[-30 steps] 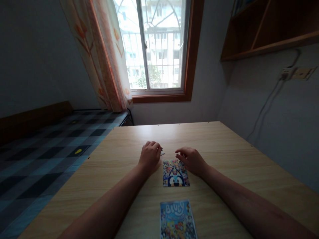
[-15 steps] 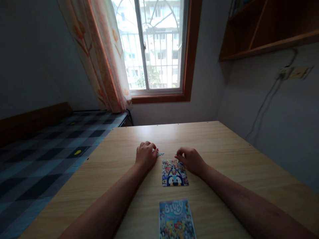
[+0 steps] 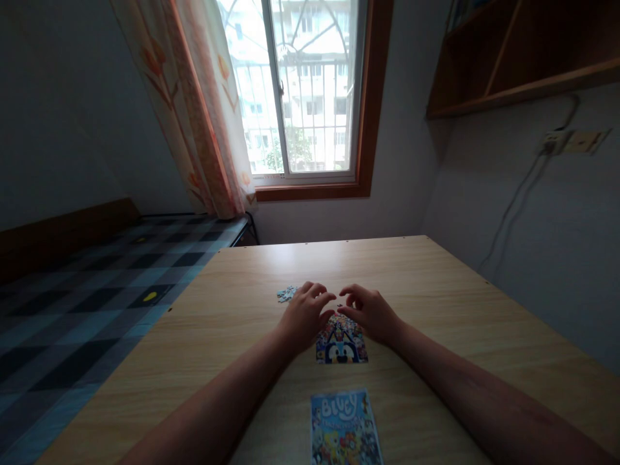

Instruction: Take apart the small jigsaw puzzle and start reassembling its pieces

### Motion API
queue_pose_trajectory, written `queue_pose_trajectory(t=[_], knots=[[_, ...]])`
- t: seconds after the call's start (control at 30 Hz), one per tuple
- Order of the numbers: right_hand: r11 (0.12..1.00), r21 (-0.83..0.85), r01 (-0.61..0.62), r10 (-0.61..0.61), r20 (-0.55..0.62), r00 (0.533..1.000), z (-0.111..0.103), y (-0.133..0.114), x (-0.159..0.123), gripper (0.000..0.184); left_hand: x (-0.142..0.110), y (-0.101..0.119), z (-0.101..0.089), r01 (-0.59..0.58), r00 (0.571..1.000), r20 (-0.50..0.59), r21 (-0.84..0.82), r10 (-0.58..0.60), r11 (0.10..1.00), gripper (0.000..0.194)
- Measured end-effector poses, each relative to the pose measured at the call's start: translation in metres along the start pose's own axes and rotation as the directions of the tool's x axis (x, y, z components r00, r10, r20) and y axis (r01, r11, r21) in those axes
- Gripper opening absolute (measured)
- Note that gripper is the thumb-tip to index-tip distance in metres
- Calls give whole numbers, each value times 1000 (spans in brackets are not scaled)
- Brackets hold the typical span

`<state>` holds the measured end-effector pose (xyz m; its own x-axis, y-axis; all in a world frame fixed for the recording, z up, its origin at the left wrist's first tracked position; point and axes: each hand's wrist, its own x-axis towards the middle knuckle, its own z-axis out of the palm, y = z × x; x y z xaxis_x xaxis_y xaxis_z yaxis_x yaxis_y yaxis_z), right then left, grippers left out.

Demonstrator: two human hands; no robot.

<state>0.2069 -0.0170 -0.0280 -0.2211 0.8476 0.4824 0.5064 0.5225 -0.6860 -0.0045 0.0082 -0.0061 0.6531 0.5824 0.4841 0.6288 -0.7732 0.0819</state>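
Observation:
My left hand (image 3: 309, 314) hovers over the upper left of a square, colourful puzzle picture (image 3: 341, 353) with a blue dog face. Its thumb and fingers are parted, with nothing visible between them. My right hand (image 3: 371, 311) is at the picture's upper right corner, thumb and index finger apart. Between the fingertips of both hands shows a tiny dark puzzle piece (image 3: 340, 305), close to the right thumb; whether it touches the thumb I cannot tell. Left of my left hand lies a small pile of pale blue puzzle pieces (image 3: 287, 294), partly hidden by the fingers.
A Bluey picture sheet (image 3: 345, 426) lies nearer to me on the wooden table (image 3: 426, 387). On the left stands a bed with a checked cover (image 3: 121, 284). A window (image 3: 314, 97) and curtain are beyond the table; a shelf hangs at upper right.
My left hand has moved right, from the pile to the picture's top edge, uncovering the pile. My right thumb and index finger have parted from a pinch, staying in place.

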Motion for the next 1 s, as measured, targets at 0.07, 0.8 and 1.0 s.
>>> queue_pose_trajectory(t=[0.07,0.8,1.0], knots=[[999,30,-12,12,14,1000,0,-2,-1,25,-1,1,1,-38,999,-4,-13,38,999,26],[952,293,-84,88,1,996,11,9,2,25,1,-6,5,-95,992,-73,55,99,994,13],[939,330,-98,112,-25,993,12,13,4,24,1,-8,2,5,999,-40,68,-2,998,10]])
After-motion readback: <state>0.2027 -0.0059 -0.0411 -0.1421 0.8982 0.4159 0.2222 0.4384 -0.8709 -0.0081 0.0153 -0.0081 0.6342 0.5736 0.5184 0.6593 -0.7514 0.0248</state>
